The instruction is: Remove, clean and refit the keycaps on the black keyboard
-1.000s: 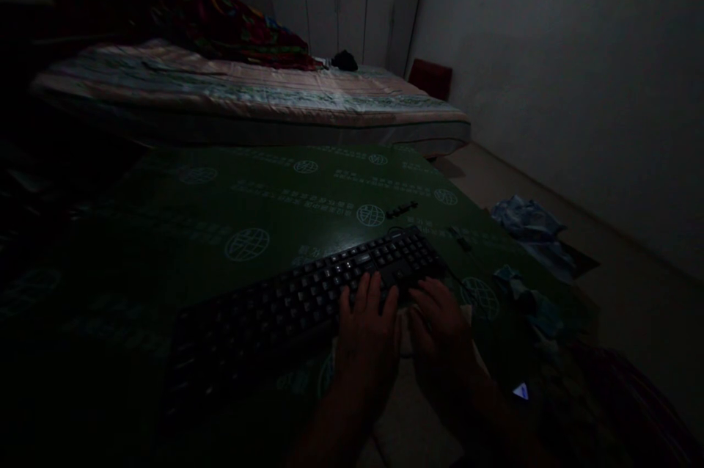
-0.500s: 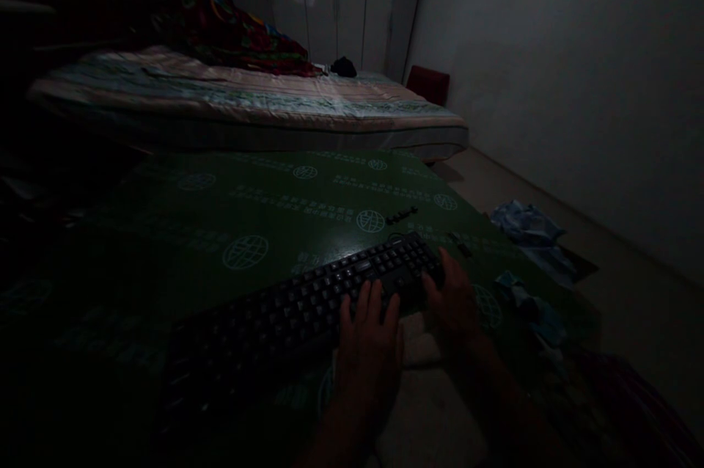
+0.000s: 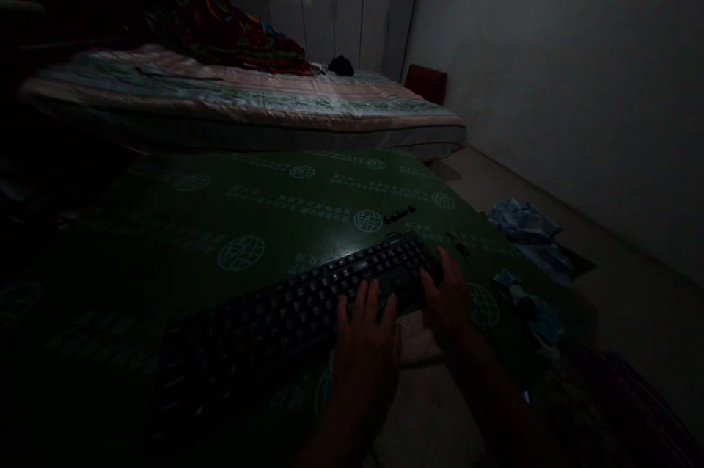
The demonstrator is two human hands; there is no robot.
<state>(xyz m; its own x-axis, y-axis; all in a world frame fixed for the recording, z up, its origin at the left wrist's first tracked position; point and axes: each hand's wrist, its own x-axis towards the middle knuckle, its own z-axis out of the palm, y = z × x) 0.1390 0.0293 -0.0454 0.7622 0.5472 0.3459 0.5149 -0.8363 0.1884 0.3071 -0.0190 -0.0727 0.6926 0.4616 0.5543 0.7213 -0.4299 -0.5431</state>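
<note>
Left hand (image 3: 363, 347) loose, fingers spread at near edge of long black rectangular keyboard (image 3: 297, 310); right hand (image 3: 452, 298) at its 2 o'clock end, can't tell if gripping; green white-printed tabletop (image 3: 313, 222) beneath

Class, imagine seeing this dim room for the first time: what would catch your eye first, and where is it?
First comes the black keyboard, slanting across the green surface, with the right hand at its right end and the left hand at its near edge. Beyond lies the pale striped bed, a red patterned blanket heaped on it.
</note>
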